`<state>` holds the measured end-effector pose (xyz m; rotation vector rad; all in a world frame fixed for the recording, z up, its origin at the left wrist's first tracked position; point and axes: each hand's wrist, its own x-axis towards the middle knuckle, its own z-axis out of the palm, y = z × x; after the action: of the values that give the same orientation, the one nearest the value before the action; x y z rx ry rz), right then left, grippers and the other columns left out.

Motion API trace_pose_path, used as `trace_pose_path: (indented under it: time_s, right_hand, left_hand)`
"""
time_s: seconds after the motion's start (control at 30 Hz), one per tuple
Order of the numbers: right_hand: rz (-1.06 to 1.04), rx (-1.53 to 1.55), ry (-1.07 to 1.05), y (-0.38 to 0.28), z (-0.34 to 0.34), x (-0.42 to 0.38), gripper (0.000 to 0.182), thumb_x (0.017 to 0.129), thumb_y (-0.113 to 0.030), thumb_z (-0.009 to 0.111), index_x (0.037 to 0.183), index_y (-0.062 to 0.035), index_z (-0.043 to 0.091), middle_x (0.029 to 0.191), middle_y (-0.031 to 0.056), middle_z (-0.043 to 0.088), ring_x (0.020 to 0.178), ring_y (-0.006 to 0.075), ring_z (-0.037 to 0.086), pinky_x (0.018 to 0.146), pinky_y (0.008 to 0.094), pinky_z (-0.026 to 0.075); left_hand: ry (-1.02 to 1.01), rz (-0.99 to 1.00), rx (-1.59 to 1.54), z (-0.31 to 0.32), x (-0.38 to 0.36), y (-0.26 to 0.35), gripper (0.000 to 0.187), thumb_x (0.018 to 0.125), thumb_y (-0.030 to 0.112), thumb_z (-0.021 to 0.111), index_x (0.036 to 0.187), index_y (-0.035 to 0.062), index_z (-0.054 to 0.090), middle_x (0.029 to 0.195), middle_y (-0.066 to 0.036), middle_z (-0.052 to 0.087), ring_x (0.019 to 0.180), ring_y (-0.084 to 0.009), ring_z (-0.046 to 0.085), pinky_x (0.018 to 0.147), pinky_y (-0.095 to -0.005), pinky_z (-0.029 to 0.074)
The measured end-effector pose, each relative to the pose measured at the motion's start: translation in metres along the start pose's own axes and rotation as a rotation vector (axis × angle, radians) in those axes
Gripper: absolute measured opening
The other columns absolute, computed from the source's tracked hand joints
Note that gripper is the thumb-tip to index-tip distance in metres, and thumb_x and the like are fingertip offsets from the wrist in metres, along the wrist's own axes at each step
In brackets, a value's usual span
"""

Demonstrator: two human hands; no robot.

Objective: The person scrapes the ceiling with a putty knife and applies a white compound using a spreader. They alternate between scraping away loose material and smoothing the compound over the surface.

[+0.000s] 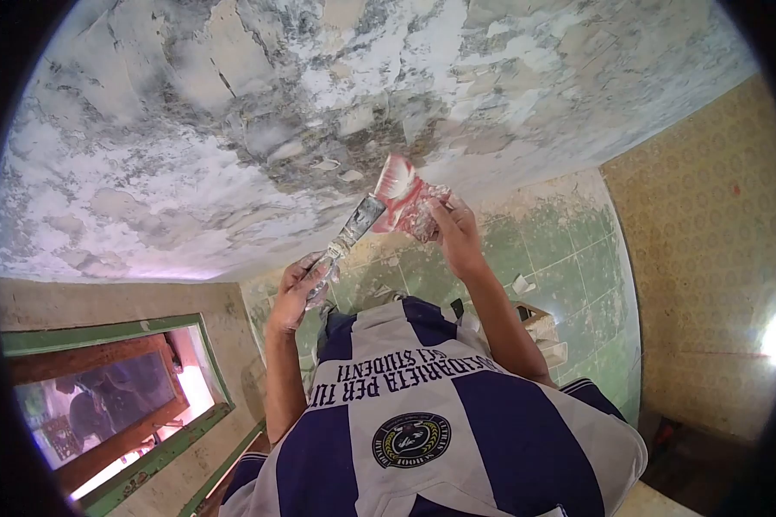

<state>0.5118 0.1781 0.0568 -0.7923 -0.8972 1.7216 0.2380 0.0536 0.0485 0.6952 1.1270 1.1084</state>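
Patchy grey and white plaster fills the upper view, with a green-framed window at lower left. One hand, at left in the view, is raised with its arm bent and closed around the handle of a putty knife, whose blade slants up to the right. Just beside it, the other hand lifts a red scraper, gripped in its fingers; the two blades touch. Below hangs a blue-and-white striped shirt. Green tiles and patterned wallpaper lie to the right.

Ceiling is blotchy grey and white, shirt has navy and white stripes, trowel is smeared red-white, tiles faded green, wallpaper yellowish with little patterns.
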Motion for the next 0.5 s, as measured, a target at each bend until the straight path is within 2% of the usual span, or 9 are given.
trace_pose_path:
  time_s: [0.07, 0.13, 0.2, 0.27, 0.3, 0.37, 0.4, 0.47, 0.5]
  right_hand:
    - [0.014, -0.294, -0.040, 0.004, -0.008, -0.004, 0.022, 0.103, -0.016, 0.053, 0.116, 0.0003, 0.060, 0.092, 0.0017, 0.063, 0.076, 0.0047, 0.058, 0.066, 0.0234, 0.050]
    - [0.014, -0.344, -0.104, 0.005, -0.012, -0.008, 0.021, 0.103, -0.016, 0.053, 0.118, -0.0009, 0.059, 0.090, -0.0005, 0.062, 0.077, 0.0040, 0.057, 0.066, 0.0230, 0.049]
    - [0.010, -0.396, -0.173, 0.002, -0.015, -0.011, 0.022, 0.103, -0.015, 0.053, 0.120, -0.0022, 0.058, 0.089, -0.0027, 0.061, 0.077, 0.0033, 0.056, 0.066, 0.0227, 0.048]
    - [0.021, -0.603, -0.282, -0.003, -0.020, -0.016, 0.023, 0.102, -0.016, 0.055, 0.119, -0.0017, 0.059, 0.090, -0.0025, 0.062, 0.077, 0.0023, 0.056, 0.065, 0.0218, 0.046]
    - [0.028, -0.603, -0.286, 0.000, -0.022, -0.015, 0.023, 0.102, -0.016, 0.055, 0.119, -0.0017, 0.059, 0.090, -0.0025, 0.062, 0.077, 0.0023, 0.056, 0.065, 0.0218, 0.046]
    - [0.046, -0.593, -0.189, 0.007, -0.026, -0.013, 0.019, 0.101, -0.016, 0.057, 0.110, -0.0001, 0.062, 0.084, -0.0018, 0.061, 0.070, 0.0027, 0.052, 0.059, 0.0223, 0.043]
    - [0.047, -0.592, -0.191, 0.006, -0.027, -0.009, 0.019, 0.101, -0.016, 0.057, 0.110, -0.0001, 0.062, 0.084, -0.0018, 0.061, 0.070, 0.0027, 0.052, 0.059, 0.0223, 0.043]
    - [0.073, -0.306, 0.082, 0.002, -0.027, -0.003, 0.019, 0.100, -0.016, 0.058, 0.111, -0.0001, 0.062, 0.085, -0.0015, 0.062, 0.070, 0.0027, 0.054, 0.059, 0.0222, 0.044]
    - [0.075, -0.304, 0.084, -0.001, -0.027, 0.000, 0.019, 0.100, -0.016, 0.058, 0.111, -0.0001, 0.062, 0.085, -0.0015, 0.062, 0.070, 0.0027, 0.054, 0.059, 0.0222, 0.044]
  left_hand:
    - [0.030, -0.004, -0.030, 0.011, 0.001, -0.002, 0.026, 0.097, 0.014, 0.061, 0.119, -0.0008, 0.062, 0.084, 0.000, 0.066, 0.052, -0.0015, 0.043, 0.044, -0.0205, 0.029]
    - [0.057, -0.005, -0.059, 0.023, 0.002, -0.002, 0.025, 0.097, 0.014, 0.061, 0.117, -0.0003, 0.063, 0.085, 0.000, 0.066, 0.052, -0.0017, 0.043, 0.044, -0.0204, 0.029]
    - [0.125, 0.016, -0.052, 0.033, 0.004, -0.001, 0.022, 0.098, 0.022, 0.060, 0.105, 0.0006, 0.064, 0.078, -0.001, 0.063, 0.046, -0.0037, 0.041, 0.042, -0.0211, 0.029]
    - [0.149, 0.026, -0.069, 0.033, 0.010, -0.007, 0.022, 0.098, 0.019, 0.061, 0.109, 0.0009, 0.064, 0.082, -0.001, 0.064, 0.048, -0.0032, 0.041, 0.042, -0.0209, 0.028]
    - [0.166, 0.036, -0.083, 0.033, 0.011, -0.009, 0.022, 0.097, 0.016, 0.062, 0.114, 0.0012, 0.064, 0.085, 0.000, 0.065, 0.050, -0.0027, 0.042, 0.043, -0.0207, 0.028]
    - [0.166, 0.045, -0.091, 0.035, 0.009, -0.009, 0.022, 0.097, 0.017, 0.062, 0.113, 0.0016, 0.065, 0.085, 0.000, 0.065, 0.050, -0.0025, 0.042, 0.043, -0.0207, 0.028]
    - [0.161, 0.063, -0.092, 0.038, 0.008, -0.006, 0.022, 0.097, 0.017, 0.063, 0.112, 0.0019, 0.065, 0.084, 0.000, 0.065, 0.050, -0.0023, 0.041, 0.043, -0.0207, 0.027]
    - [0.141, 0.061, -0.072, 0.047, 0.000, 0.002, 0.023, 0.097, 0.018, 0.061, 0.112, 0.0008, 0.064, 0.083, -0.001, 0.065, 0.048, -0.0029, 0.041, 0.042, -0.0212, 0.028]
    - [0.117, 0.061, -0.052, 0.051, -0.003, 0.003, 0.024, 0.098, 0.019, 0.059, 0.112, -0.0002, 0.063, 0.082, -0.002, 0.066, 0.045, -0.0035, 0.040, 0.041, -0.0216, 0.028]
